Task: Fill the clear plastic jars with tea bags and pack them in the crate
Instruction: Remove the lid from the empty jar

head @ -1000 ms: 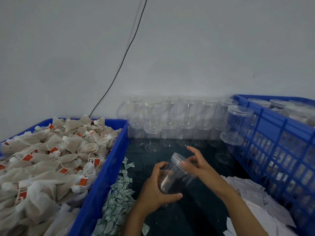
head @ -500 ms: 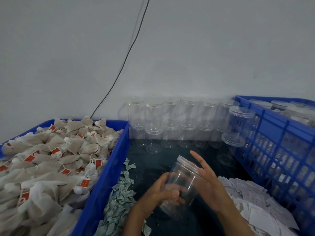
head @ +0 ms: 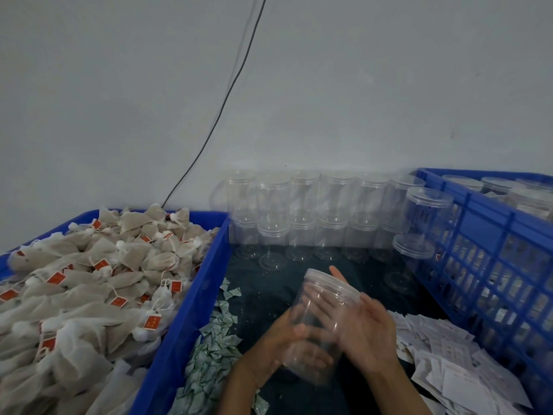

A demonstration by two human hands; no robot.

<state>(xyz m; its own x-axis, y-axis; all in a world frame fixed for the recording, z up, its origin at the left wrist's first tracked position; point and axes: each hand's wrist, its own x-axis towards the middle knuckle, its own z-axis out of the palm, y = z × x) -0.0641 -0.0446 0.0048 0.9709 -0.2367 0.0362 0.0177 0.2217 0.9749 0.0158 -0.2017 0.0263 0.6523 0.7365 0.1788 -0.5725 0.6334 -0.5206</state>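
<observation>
An empty clear plastic jar [head: 321,313] with its lid on leans between my hands above the dark mat. My left hand [head: 276,339] grips its lower body, thumb across the front. My right hand [head: 366,330] lies against its right side with fingers fairly straight and blurred. Tea bags [head: 89,280] with red tags fill the blue bin [head: 191,319] at left. The blue crate [head: 484,247] at right holds several lidded jars [head: 502,190].
Stacked empty lidded jars [head: 302,217] line the wall behind the mat. Small green-white paper pieces [head: 209,348] lie beside the bin. White paper slips [head: 449,363] are heaped near the crate. A black cable [head: 227,97] runs down the wall.
The jar has dropped lower and nearer to me and tilted more upright. My left hand shifted down its body; my right hand slid from the lid to the jar's side.
</observation>
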